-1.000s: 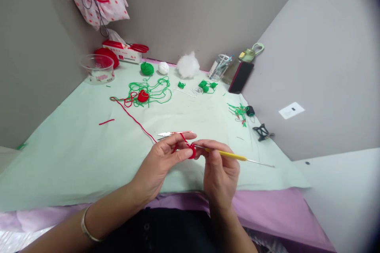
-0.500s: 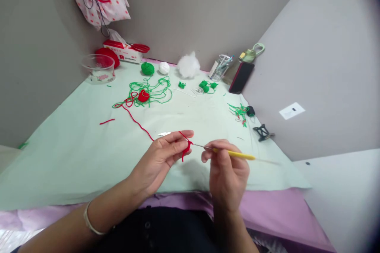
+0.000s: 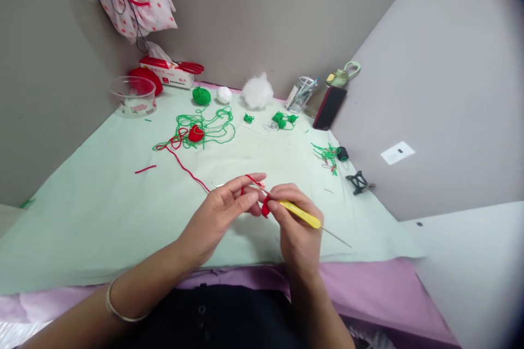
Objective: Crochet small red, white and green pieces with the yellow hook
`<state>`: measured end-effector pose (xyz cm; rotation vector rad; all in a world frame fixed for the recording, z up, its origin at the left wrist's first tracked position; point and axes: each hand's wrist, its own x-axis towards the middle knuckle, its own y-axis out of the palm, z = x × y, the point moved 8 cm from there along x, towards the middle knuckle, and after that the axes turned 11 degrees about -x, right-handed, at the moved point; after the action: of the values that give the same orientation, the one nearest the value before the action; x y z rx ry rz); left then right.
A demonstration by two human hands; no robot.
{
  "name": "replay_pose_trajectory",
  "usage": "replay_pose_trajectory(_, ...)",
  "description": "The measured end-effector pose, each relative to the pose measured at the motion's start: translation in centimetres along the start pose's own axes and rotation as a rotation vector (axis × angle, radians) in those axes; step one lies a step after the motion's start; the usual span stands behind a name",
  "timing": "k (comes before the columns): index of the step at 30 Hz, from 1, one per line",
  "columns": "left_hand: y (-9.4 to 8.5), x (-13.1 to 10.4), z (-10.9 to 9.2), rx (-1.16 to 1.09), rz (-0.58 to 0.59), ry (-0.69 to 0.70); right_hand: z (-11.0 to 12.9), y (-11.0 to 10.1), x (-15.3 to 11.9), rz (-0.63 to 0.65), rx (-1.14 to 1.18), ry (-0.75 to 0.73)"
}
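Note:
My left hand point(image 3: 223, 212) has red yarn point(image 3: 186, 169) running over its raised index finger, and its fingertips are close to a small red crocheted piece point(image 3: 265, 208). Pinched in my right hand point(image 3: 301, 229) is a yellow-handled hook point(image 3: 301, 214), its thin rear end pointing down to the right. The thumb and fingers of my right hand also touch the red piece, and the hook's front tip is hidden there. Red yarn leads back to a red ball point(image 3: 196, 133) lying on tangled green yarn point(image 3: 221, 125). Something metallic partly shows behind my left fingers.
Along the back stand a clear tub point(image 3: 139, 104), tissue box point(image 3: 172, 75), red scissors point(image 3: 191, 67), green ball point(image 3: 201, 96), white ball point(image 3: 224, 95), white stuffing point(image 3: 257, 91) and pen cup point(image 3: 301, 95). A phone point(image 3: 329, 108), green scraps point(image 3: 326, 155) and black stand point(image 3: 359, 182) are at right.
My right hand has moved left to my left hand and tilted the hook's rear end downward. The red piece has shifted slightly right, now between both hands' fingertips.

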<state>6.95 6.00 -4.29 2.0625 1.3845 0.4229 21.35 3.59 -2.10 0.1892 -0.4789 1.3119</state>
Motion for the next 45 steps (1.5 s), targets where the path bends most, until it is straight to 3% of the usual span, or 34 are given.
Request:
replay_pose_trajectory(8,-0.2,0.3,-0.2,0.063,0.017,-0.015,-0.2,-0.1,0.1,-0.049,0.020,0.015)
replay_pose_trajectory(14,-0.5,0.2,-1.5,0.141,0.016,-0.015,-0.6,1.1,0.1,0.109,0.063,0.104)
replay_pose_trajectory(22,-0.2,0.1,-1.5,0.154,0.044,-0.059,-1.0,1.3,0.0,0.055,0.113,0.141)
replay_pose_trajectory(25,-0.5,0.3,-2.2,0.235,0.023,-0.010,-1.2,1.4,0.1,0.048,0.164,0.207)
replay_pose_trajectory(30,-0.9,0.0,-3.5,0.495,-0.008,0.148,-1.6,3.0,-0.1,0.147,0.320,0.339)
replay_pose_trajectory(36,-0.9,-0.4,-3.7,0.728,-0.021,0.326,-2.1,3.9,-0.9,0.101,0.365,0.390)
replay_pose_trajectory(45,-1.2,-0.1,-4.2,0.779,-0.059,0.390,-1.6,3.9,-1.3,0.083,0.399,0.388)
